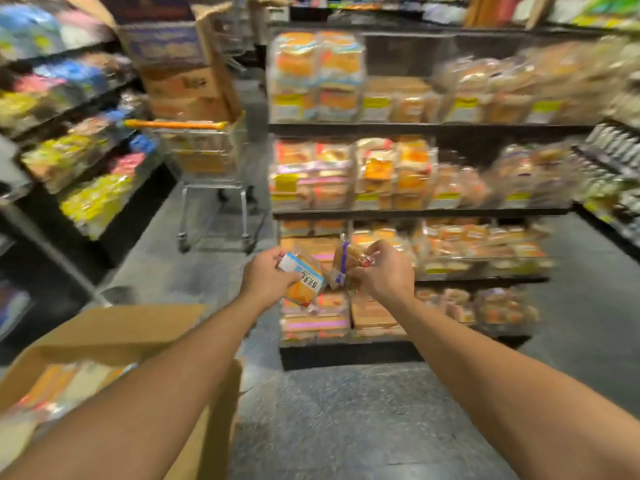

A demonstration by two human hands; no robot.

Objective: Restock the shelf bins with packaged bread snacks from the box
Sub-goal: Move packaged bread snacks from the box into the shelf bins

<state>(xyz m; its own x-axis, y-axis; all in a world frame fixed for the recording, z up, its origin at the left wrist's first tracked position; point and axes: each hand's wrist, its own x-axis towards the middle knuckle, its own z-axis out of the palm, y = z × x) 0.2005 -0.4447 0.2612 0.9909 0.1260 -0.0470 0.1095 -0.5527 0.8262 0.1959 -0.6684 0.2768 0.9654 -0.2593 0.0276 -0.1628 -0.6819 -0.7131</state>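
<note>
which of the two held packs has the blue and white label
The orange bread pack in the left hand; the right hand's pack shows a purple strip instead.

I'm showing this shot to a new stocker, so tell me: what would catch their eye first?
First, the two outstretched hands at centre: the left hand grips a bread pack with a blue and white label, and the right hand pinches another bread pack. Behind them stands the shelf unit crowded with orange bread packs. The open cardboard box sits lower left.

two bare forearms, sleeveless to frame edge
</note>
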